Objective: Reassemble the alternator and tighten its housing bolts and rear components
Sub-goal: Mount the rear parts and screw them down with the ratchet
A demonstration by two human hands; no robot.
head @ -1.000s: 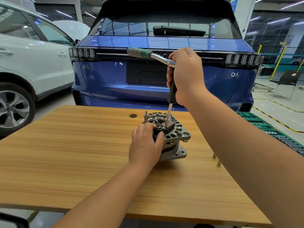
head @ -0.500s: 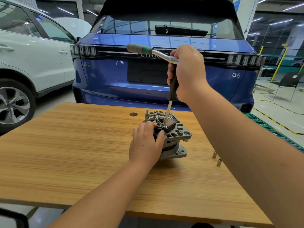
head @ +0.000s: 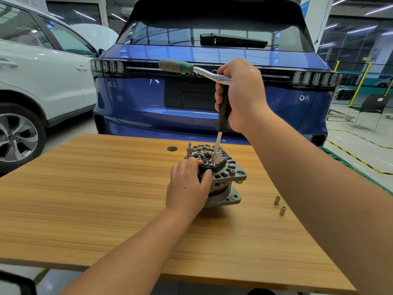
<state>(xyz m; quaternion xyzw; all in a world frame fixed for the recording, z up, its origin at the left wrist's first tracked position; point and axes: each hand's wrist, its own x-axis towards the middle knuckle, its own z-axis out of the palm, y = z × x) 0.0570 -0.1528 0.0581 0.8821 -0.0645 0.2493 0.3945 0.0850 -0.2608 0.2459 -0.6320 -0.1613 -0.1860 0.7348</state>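
Grey-metal alternator point(head: 221, 177): stands rear-face up on the wooden table point(head: 85, 199), toward its far middle; well in from every edge
Left hand point(head: 188, 188): fingers curled round the alternator's near-left side, thumb pressed on the rim
Right hand point(head: 240, 94): fingers wrapped tight round the ratchet point(head: 221, 111); its shaft drops onto a rear bolt; green-grey handle juts left
Sockets point(head: 279, 204): two, upright, right of the alternator, apart from it; bare board all round
Blue car point(head: 212, 81): just beyond the far edge

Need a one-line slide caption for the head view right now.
Left hand steadies the grey metal alternator on the wooden table while the right hand holds a green-handled ratchet with extension on a rear fastener.
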